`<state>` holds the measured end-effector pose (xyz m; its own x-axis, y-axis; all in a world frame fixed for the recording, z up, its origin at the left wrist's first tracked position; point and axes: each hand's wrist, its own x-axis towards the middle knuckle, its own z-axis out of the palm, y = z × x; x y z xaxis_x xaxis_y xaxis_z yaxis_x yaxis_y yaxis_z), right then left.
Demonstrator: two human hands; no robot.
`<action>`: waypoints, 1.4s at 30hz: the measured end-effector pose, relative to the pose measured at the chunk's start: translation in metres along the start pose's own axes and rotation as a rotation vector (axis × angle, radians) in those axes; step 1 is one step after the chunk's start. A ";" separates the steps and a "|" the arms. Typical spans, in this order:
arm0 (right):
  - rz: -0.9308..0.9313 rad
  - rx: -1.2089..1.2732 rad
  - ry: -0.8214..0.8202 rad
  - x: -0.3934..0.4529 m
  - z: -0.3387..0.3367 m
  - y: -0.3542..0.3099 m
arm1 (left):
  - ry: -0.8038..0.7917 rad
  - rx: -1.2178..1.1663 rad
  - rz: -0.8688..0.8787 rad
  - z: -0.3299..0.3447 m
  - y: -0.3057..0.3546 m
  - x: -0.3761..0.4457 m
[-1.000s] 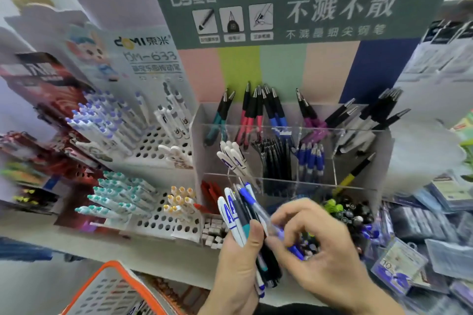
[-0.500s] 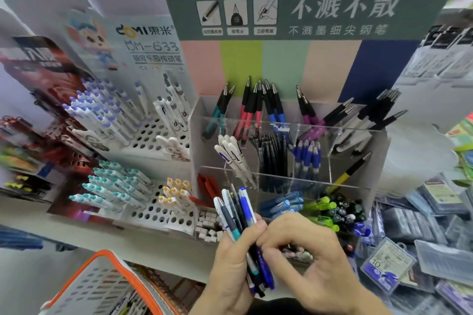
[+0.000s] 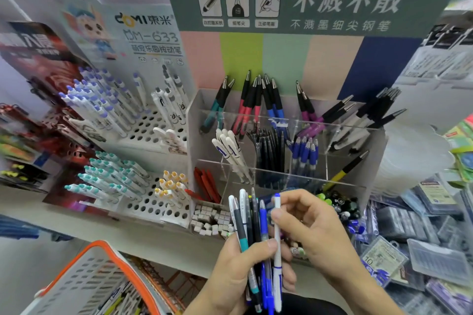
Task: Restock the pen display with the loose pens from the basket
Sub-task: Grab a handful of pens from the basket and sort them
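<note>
Head view: the left hand point(image 3: 240, 271) grips a bunch of loose pens point(image 3: 252, 233). The right hand point(image 3: 314, 227) pinches one white pen point(image 3: 277, 243) out of it. I think sorting is under way; next that pen needs its matching slot. The clear pen display point(image 3: 286, 140) holds pens by colour. The basket point(image 3: 97, 281) below holds more.

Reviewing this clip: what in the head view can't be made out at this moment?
- Basket: cut off by the bottom edge; its contents barely show.
- Bundle of pens gripped by the left hand: lower ends run off frame, so no exact count.
- White pen pinched by the right hand: barrel print too small to read.
- Front compartments of the clear display: hidden behind both hands.
- Left-edge shelves: blurred.
</note>
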<state>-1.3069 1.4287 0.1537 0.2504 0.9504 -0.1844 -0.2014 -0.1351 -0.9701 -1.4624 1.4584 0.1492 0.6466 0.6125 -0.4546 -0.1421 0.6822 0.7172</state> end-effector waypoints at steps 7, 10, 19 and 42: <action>-0.249 0.127 0.247 0.002 -0.017 -0.020 | 0.061 -0.021 0.034 0.002 -0.007 0.002; -0.455 0.118 0.299 -0.007 -0.020 -0.026 | 0.111 -0.067 0.033 -0.001 -0.011 0.004; -0.684 -0.225 -0.076 -0.025 -0.006 -0.002 | 0.154 -0.279 0.121 0.001 -0.017 0.013; -0.157 -0.344 -0.274 -0.013 0.007 -0.009 | -0.315 -0.054 -0.046 -0.011 -0.004 -0.015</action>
<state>-1.3154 1.4192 0.1660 -0.0158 0.9995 -0.0272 0.1563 -0.0244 -0.9874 -1.4796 1.4506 0.1476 0.8520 0.4331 -0.2941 -0.1418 0.7316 0.6668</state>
